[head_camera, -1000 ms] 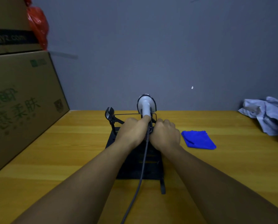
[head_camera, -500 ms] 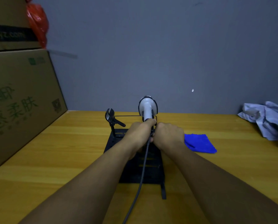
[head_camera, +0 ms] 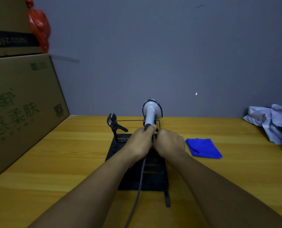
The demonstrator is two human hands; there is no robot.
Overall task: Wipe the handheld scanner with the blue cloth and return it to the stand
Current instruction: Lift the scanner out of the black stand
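Observation:
A white handheld scanner [head_camera: 151,111] with a dark rim stands upright at the back of a black stand [head_camera: 151,176] in the middle of the wooden table. My left hand [head_camera: 139,143] wraps the scanner's handle from the left. My right hand [head_camera: 169,143] is closed against the handle and the stand's wire frame from the right; what its fingers grip is hidden. A grey cable [head_camera: 137,191] runs from under my hands toward me. The folded blue cloth [head_camera: 202,148] lies flat on the table just right of my right hand, untouched.
A black clamp arm [head_camera: 114,124] rises from the stand's left rear corner. Large cardboard boxes [head_camera: 20,111] are stacked along the left side, with a red bag [head_camera: 39,23] on top. Crumpled pale fabric [head_camera: 275,122] lies at the far right. A grey wall closes the back.
My two hands have stayed closed around the scanner's handle at the stand. The camera view has shifted slightly; the cloth has not moved.

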